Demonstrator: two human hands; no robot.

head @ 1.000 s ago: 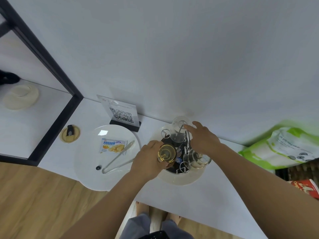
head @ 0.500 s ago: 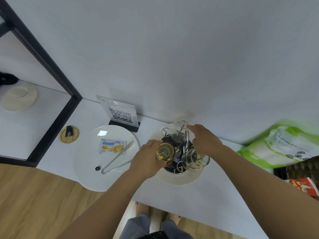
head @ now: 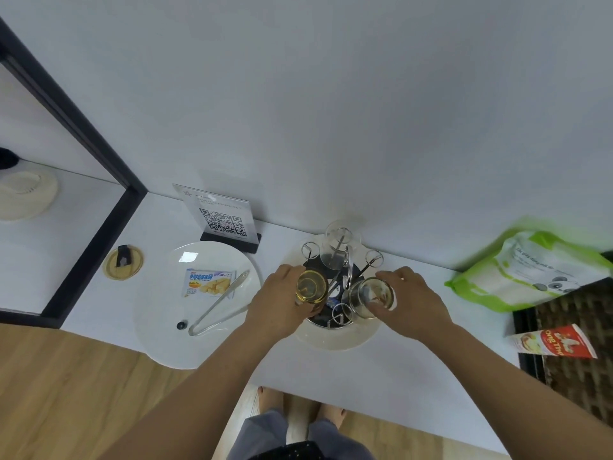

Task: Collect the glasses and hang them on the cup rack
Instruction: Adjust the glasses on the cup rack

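Note:
A wire cup rack (head: 345, 280) with looped prongs stands on a round white base (head: 335, 336) against the wall. A clear glass (head: 338, 247) hangs upside down on its far prong. My left hand (head: 278, 303) grips a yellow-tinted glass (head: 311, 287) at the rack's left side. My right hand (head: 411, 300) holds a clear glass (head: 371, 297) at the rack's right side, fingers around its wall. Whether either glass sits on a prong is hidden.
A white plate (head: 159, 313) to the left carries a snack packet (head: 207, 283) and metal tongs (head: 219, 307). A QR-code stand (head: 222, 220) is behind it. A green-and-white bag (head: 530, 270) and a red carton (head: 554, 341) lie right. A black frame (head: 83, 127) borders the left.
My right hand has come down from the far hanging glass to the clear glass on the rack's right side. My left hand stays on the yellow-tinted glass.

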